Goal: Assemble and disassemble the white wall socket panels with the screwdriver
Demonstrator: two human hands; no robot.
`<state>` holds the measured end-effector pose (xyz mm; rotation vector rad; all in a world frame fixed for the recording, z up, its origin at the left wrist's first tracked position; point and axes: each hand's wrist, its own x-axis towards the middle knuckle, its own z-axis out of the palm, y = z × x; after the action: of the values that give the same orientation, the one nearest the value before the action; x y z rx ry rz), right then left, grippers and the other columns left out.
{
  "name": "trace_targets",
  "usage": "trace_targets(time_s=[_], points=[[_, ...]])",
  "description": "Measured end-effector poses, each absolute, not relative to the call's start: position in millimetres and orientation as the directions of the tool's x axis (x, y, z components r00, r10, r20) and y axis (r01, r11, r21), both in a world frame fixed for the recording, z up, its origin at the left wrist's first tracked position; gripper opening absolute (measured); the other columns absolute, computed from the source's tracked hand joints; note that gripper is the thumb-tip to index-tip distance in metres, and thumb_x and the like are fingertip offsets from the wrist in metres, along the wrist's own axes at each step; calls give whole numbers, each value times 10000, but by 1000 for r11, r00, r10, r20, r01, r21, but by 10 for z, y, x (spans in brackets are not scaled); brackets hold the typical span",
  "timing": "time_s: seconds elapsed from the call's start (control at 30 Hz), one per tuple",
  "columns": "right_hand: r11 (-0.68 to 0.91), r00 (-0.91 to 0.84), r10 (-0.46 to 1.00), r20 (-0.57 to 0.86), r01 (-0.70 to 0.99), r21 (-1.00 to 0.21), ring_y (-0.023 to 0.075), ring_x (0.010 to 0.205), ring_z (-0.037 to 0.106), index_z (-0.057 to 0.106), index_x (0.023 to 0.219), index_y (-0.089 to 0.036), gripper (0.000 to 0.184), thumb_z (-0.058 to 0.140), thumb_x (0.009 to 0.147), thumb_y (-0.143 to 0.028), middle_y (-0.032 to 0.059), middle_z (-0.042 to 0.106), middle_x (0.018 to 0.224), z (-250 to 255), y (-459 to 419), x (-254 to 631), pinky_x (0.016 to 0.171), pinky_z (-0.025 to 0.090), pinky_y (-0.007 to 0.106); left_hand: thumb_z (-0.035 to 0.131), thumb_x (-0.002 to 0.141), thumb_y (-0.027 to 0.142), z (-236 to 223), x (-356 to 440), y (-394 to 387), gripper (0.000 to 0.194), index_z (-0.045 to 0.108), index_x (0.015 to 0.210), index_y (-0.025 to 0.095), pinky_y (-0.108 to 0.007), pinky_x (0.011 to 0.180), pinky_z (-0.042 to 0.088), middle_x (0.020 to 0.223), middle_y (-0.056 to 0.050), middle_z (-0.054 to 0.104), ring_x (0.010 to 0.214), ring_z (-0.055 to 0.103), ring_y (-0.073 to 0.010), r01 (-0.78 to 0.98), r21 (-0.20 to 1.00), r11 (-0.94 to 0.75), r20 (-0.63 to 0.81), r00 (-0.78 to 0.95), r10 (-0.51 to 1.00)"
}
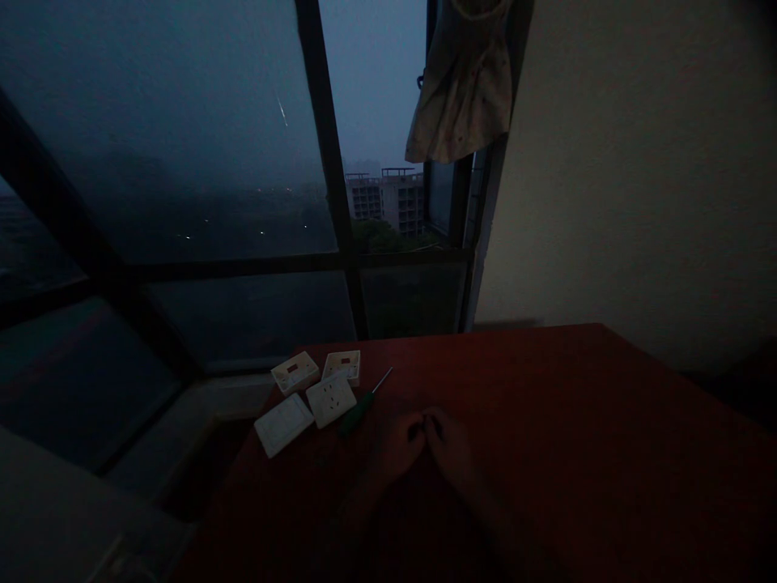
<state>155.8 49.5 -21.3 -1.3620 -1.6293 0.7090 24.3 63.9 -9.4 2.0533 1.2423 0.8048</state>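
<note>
My left hand (401,441) and my right hand (450,447) meet above the red table, thumbs and fingertips pressed together. Both are closed in a pinch; it is too dark to make out anything between the fingers. Left of them lies a screwdriver (358,413) with a green handle, its metal shaft pointing away to the right. Beside its handle is a white wall socket (329,400), face up with several slots. A second white square plate (283,425) lies to the left of that. Two white open mounting boxes (295,373) sit behind the plates.
The red wooden table (546,405) reaches to the window (243,202) and the pale wall (631,178). Some cloth (461,97) hangs at the window's right side. The table's left edge runs close to the white plate. Light is very dim.
</note>
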Motion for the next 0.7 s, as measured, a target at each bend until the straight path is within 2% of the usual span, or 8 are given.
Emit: trace_targets(time_s=[0.7], points=[[249, -25, 963, 270, 474, -845, 182, 758, 635, 640, 887, -182, 269, 377, 837, -206, 68, 690, 836, -276, 543, 1564, 709, 467, 276, 466, 770, 105, -55, 228, 622, 215, 647, 867, 170, -241, 679, 412, 828, -9, 671, 733, 583, -161, 505, 764, -401, 192, 415, 889]])
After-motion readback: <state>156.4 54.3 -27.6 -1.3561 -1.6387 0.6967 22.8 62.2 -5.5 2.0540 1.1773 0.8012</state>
